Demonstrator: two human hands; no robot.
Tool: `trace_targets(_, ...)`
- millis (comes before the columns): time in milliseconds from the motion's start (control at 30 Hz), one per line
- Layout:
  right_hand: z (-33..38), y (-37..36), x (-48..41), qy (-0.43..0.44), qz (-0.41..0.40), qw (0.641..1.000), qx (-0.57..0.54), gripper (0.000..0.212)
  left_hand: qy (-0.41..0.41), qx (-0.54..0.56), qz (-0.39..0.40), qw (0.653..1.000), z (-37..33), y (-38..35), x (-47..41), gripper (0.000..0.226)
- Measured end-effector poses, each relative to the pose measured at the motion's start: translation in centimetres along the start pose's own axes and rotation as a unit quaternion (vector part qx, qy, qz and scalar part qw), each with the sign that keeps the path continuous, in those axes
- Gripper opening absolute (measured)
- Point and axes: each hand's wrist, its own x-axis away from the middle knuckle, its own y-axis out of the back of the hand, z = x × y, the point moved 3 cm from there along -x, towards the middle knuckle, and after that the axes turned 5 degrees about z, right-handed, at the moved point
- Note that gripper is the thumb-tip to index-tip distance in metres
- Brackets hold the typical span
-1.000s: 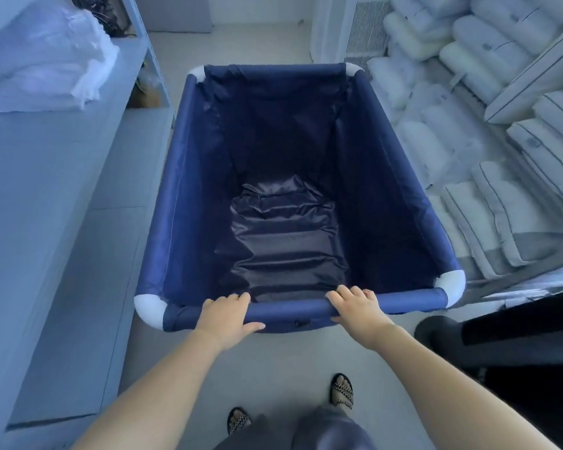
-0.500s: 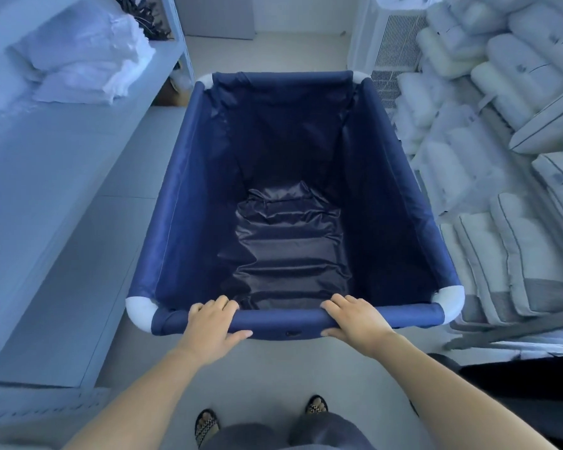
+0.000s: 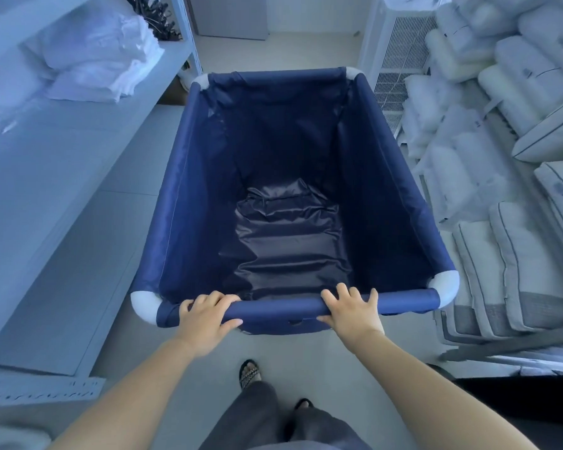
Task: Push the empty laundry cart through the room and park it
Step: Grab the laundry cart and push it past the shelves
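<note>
Left hand and right hand both grasp the near rail of the empty cart. It stands between desk and pillows (narrow aisle). Risk: veering right likely snags a corner on the pillows.

Bare floor ahead between shelf and pillows.

A single head-worn wide-angle view looks forward and steeply down, close over the laundry cart (edges bow outward), floor beneath.
</note>
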Motion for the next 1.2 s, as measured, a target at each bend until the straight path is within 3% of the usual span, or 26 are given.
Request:
trace_targets(167,-1.8,0.8,-0.9,0.011,0.040,0.998,-0.039,0.050,-0.003,0.006,0.025,1.000,-1.0,0.3,-1.2,0.033)
trace_targets(367,-3.7,1.9,-2.8,0.011,0.046,0.998,-0.037,0.052,0.003,0.009,0.003,1.000,-2.3,1.1,-3.0,0.031)
trace_targets(767,-5.9,6.1,-12.0,0.019,0.039,0.999,-0.033,0.051,-0.009,-0.040,-0.095,0.995,-1.6,4.5,-11.7,0.037)
trace_targets(1033,-8.2,10.3,-20.0,0.016,0.042,0.995,-0.092,0.052,0.001,-0.077,-0.019,0.997,-0.5,9.3,-20.1,0.045)
trace_targets(1200,-10.2,12.4,-24.4,-0.010,0.009,0.998,-0.067,0.056,0.001,-0.049,0.038,0.998,0.0,11.9,-25.4,0.039)
